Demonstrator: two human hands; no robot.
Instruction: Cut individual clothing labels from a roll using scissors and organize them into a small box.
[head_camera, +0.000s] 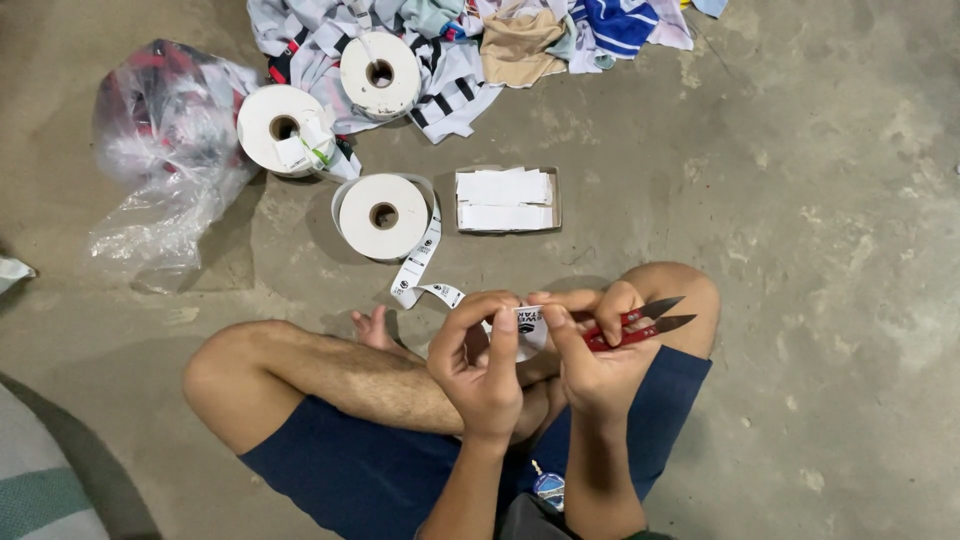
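A garment workshop floor: bare concrete (800, 200), 3 label-tape rolls (383, 216), a heap of clothes (470, 40).

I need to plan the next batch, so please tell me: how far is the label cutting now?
Done: a small cardboard box already holds two rows of cut white labels. In hand: the left hand pinches the end of the printed label strip from the nearest roll, and the right hand also holds red thread snips, blades open. Left: that roll looks nearly full, and two more rolls lie behind.
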